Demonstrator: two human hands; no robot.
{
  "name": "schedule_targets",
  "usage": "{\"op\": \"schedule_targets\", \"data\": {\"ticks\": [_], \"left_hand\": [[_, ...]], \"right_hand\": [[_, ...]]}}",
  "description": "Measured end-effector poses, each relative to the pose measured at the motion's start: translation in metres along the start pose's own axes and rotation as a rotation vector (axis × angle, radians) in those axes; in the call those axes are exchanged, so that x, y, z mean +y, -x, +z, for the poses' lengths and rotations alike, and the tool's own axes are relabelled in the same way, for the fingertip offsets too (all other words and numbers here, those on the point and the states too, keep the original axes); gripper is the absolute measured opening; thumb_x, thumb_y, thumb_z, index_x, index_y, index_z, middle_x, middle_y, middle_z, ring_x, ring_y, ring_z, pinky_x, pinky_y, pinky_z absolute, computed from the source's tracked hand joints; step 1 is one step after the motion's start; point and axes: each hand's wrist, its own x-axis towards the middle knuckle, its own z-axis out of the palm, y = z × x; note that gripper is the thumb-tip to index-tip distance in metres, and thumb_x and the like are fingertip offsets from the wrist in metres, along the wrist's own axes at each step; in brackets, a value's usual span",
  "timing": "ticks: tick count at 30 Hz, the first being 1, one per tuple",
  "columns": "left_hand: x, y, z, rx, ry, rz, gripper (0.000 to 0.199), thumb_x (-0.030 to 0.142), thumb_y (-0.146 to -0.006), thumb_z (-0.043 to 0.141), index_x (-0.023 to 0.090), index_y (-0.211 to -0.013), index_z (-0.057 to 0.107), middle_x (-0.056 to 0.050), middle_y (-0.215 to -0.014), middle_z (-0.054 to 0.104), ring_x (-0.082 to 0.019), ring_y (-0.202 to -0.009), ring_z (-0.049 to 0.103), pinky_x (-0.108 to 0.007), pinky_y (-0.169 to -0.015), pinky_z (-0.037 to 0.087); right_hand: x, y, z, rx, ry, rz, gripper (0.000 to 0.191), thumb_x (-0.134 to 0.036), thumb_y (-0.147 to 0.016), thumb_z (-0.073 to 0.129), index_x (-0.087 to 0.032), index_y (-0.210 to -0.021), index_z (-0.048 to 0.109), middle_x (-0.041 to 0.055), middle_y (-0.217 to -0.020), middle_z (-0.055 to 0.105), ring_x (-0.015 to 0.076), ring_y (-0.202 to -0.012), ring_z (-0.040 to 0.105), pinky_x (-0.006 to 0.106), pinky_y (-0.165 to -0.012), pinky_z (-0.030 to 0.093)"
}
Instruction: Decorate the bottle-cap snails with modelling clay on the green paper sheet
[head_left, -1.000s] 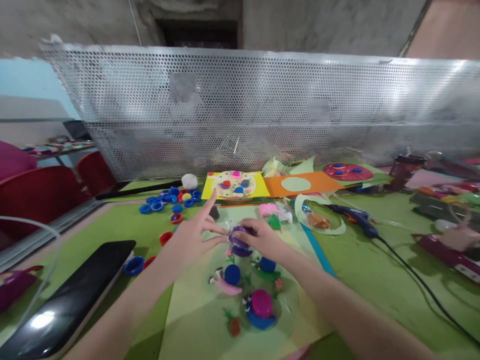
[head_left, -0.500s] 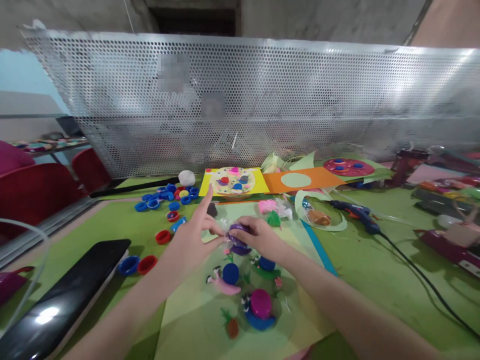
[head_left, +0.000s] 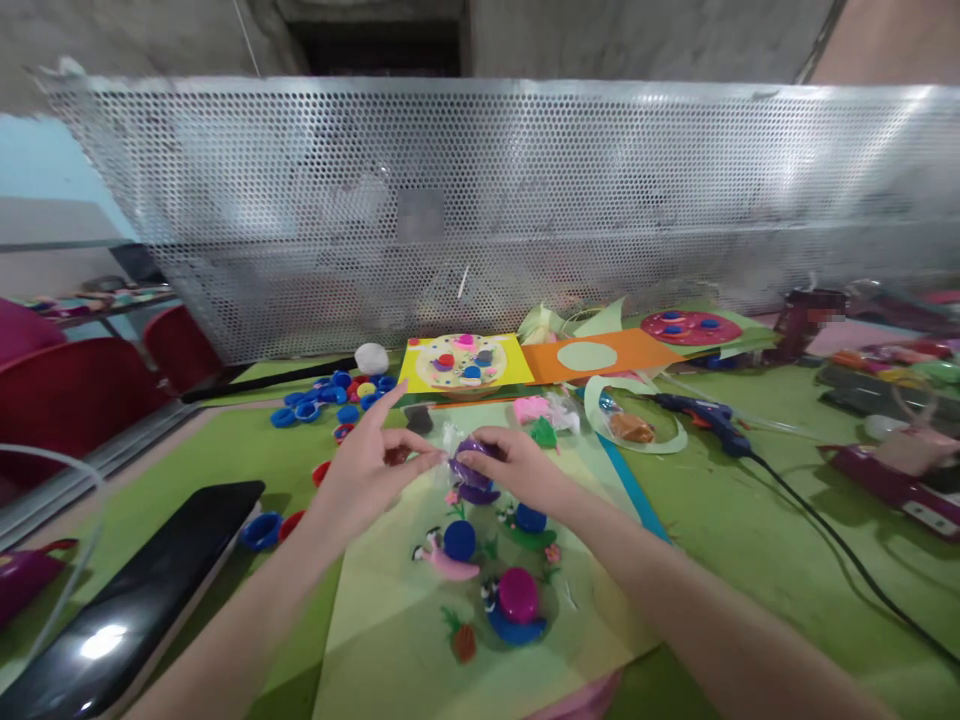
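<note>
My right hand (head_left: 517, 468) is closed on a lump of purple modelling clay (head_left: 466, 462) in clear plastic. Just left of it, my left hand (head_left: 379, 455) pinches thumb and finger together at the plastic's edge, its index finger pointing up; what sits in the pinch is too small to make out. Below both hands lies a pale yellow sheet (head_left: 375, 640) with clay snails on it: a pink one with a blue cap shell (head_left: 459, 541), a blue one with a magenta cap shell (head_left: 517, 596), and a green one (head_left: 531, 538). A purple snail body (head_left: 478, 494) lies under the clay lump.
Blue and red bottle caps (head_left: 306, 404) lie to the left, near a black phone (head_left: 142, 590). A glue gun (head_left: 705, 418) with its cord rests at right beside a paper ring (head_left: 679, 440). Behind stand a yellow card (head_left: 517, 362) and a perforated metal screen (head_left: 525, 200).
My left thumb and finger have come together into a pinch beside the purple clay. My right hand stays closed on the lump. The view has shifted slightly.
</note>
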Motion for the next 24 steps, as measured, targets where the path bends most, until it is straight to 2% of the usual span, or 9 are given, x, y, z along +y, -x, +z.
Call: {"op": "schedule_targets", "data": {"ticks": [3, 6, 13, 18, 24], "left_hand": [[-0.009, -0.008, -0.004, 0.065, 0.22, -0.059, 0.092, 0.04, -0.064, 0.072, 0.017, -0.139, 0.025, -0.002, -0.077, 0.07, -0.021, -0.077, 0.064, -0.03, -0.065, 0.046], [-0.017, -0.014, -0.007, 0.127, 0.266, -0.104, 0.085, 0.046, -0.067, 0.07, 0.017, -0.138, 0.031, -0.004, -0.08, 0.071, -0.022, -0.085, 0.065, -0.03, -0.068, 0.048], [-0.019, -0.017, -0.005, 0.126, 0.3, -0.107, 0.087, 0.044, -0.061, 0.075, 0.015, -0.134, 0.038, -0.001, -0.068, 0.07, -0.019, -0.071, 0.064, -0.026, -0.06, 0.046], [-0.015, -0.015, -0.002, 0.098, 0.341, -0.081, 0.098, 0.033, -0.051, 0.082, 0.015, -0.135, 0.033, 0.0, -0.076, 0.069, -0.019, -0.078, 0.065, -0.029, -0.071, 0.049], [-0.014, -0.015, -0.002, 0.121, 0.313, -0.083, 0.092, 0.036, -0.053, 0.08, 0.013, -0.131, 0.039, -0.001, -0.073, 0.068, -0.019, -0.073, 0.065, -0.029, -0.068, 0.048]], "right_hand": [[0.001, -0.001, -0.001, 0.044, 0.004, 0.029, 0.028, -0.036, -0.08, 0.052, -0.017, -0.06, 0.047, -0.0037, -0.056, 0.046, 0.0096, -0.055, 0.043, 0.023, -0.053, 0.033], [0.006, -0.004, -0.004, 0.1, 0.006, 0.068, 0.029, -0.036, -0.081, 0.05, -0.018, -0.059, 0.045, -0.0042, -0.054, 0.045, 0.0089, -0.051, 0.041, 0.022, -0.05, 0.032], [0.017, -0.008, -0.008, 0.194, 0.053, 0.091, 0.032, -0.037, -0.08, 0.05, -0.018, -0.056, 0.042, -0.0037, -0.054, 0.043, 0.0089, -0.052, 0.039, 0.023, -0.05, 0.029], [0.016, -0.008, -0.008, 0.204, 0.071, 0.095, 0.031, -0.036, -0.079, 0.052, -0.017, -0.056, 0.043, -0.0033, -0.053, 0.043, 0.0089, -0.052, 0.039, 0.023, -0.05, 0.03], [0.019, -0.008, -0.008, 0.203, 0.067, 0.136, 0.029, -0.039, -0.079, 0.049, -0.018, -0.06, 0.048, -0.0026, -0.054, 0.046, 0.0088, -0.048, 0.041, 0.021, -0.042, 0.03]]}}
